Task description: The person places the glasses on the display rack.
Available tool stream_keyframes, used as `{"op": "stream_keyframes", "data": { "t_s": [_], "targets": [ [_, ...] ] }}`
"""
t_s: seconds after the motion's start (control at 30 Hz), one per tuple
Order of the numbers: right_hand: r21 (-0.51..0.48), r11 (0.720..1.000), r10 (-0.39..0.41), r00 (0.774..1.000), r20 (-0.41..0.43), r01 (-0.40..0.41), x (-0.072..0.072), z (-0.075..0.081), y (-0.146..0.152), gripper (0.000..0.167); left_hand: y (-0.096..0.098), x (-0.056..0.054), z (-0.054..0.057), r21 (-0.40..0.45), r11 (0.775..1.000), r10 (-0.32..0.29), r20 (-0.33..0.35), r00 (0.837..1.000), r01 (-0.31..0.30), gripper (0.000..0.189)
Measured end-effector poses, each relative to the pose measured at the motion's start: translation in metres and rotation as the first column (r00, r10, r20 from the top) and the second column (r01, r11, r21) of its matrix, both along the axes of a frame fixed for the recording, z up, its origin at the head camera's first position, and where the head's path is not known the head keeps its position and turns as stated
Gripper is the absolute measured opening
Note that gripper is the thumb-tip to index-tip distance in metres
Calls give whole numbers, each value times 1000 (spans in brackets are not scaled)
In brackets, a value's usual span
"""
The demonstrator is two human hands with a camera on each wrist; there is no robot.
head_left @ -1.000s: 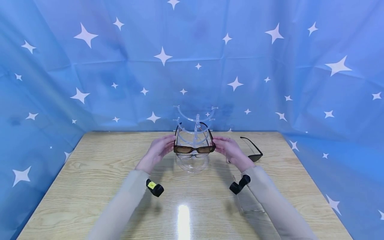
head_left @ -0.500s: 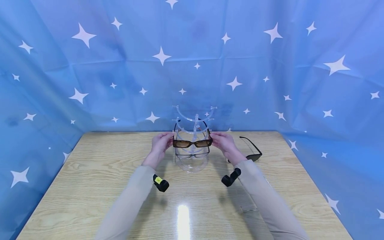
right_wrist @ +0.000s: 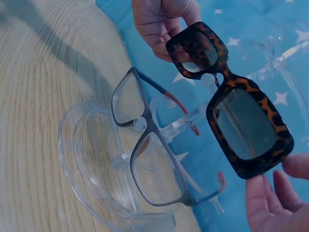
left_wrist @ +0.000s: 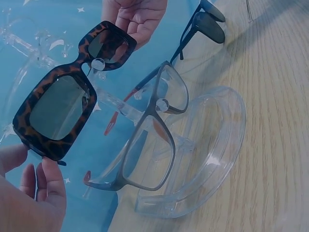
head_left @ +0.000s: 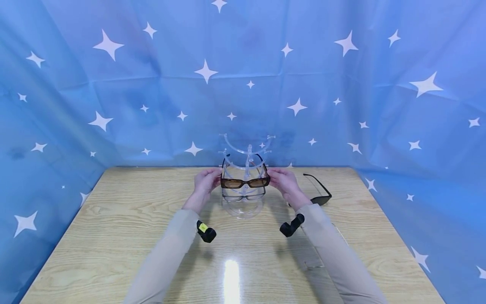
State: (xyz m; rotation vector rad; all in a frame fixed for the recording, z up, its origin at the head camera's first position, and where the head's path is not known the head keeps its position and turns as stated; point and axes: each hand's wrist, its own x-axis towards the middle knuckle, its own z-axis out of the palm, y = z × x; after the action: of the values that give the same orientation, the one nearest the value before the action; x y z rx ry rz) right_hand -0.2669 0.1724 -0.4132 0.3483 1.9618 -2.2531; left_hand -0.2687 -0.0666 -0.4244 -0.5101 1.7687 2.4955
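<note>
Tortoiseshell sunglasses (head_left: 246, 182) are held at their two sides by both hands, in front of a clear tiered display stand (left_wrist: 235, 130). My left hand (head_left: 205, 181) pinches one end of the frame with thumb and fingers, close up in the left wrist view. The opposite end is pinched by my right hand (head_left: 284, 181). The sunglasses' bridge overlaps a clear round peg (right_wrist: 208, 80) of the stand in the right wrist view. Below them, grey-framed eyeglasses (left_wrist: 126, 159) with clear lenses and reddish temple tips sit on a lower peg.
Black sunglasses (head_left: 322, 199) lie on the wooden table (head_left: 114, 236) right of the stand, partly behind my right forearm. A thin-edged clear object (head_left: 315, 267) lies partly under that forearm. Upper stand arms (head_left: 248, 152) rise toward the starry blue curtain (head_left: 247, 50) behind.
Both hands have moved the tortoiseshell sunglasses slightly up and back against the stand since a second ago, uncovering more of the grey eyeglasses. Over the last half second they have barely shifted.
</note>
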Motion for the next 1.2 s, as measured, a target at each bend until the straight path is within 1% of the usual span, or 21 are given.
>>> {"op": "stream_keyframes", "data": {
  "t_s": [0.3, 0.43, 0.57, 0.67, 0.87, 1.0, 1.2],
  "targets": [
    [-16, 1000, -1, 1000, -20, 0, -1, -4, 0, 40, 0, -2, -5, 4, 1000, 12, 33, 999, -12, 11],
    [-22, 1000, -3, 1000, -28, 2, 0, -4, 0, 39, 0, -3, -6, 10, 1000, 12, 40, 999, -12, 11],
    [-7, 1000, -7, 1000, -18, 7, 2, -3, 1, 37, 0, -3, -5, 13, 1000, -9, 36, 999, 9, 13],
    [-3, 1000, 0, 1000, -19, 0, 3, -3, 2, 39, -2, -1, -5, 11, 999, -35, 29, 999, 35, 18],
    [0, 1000, 15, 999, -38, -15, 11, -2, 6, 45, -11, 8, -2, -23, 997, -77, 27, 997, 77, 26],
    [12, 1000, 26, 999, -22, -26, 19, 0, 10, 47, -17, 17, -1, -48, 993, -106, 22, 994, 107, 26],
    [45, 995, 87, 996, -26, -85, 34, -1, 17, 47, -23, 31, -6, -60, 983, -172, 17, 985, 173, 25]
  ]
}}
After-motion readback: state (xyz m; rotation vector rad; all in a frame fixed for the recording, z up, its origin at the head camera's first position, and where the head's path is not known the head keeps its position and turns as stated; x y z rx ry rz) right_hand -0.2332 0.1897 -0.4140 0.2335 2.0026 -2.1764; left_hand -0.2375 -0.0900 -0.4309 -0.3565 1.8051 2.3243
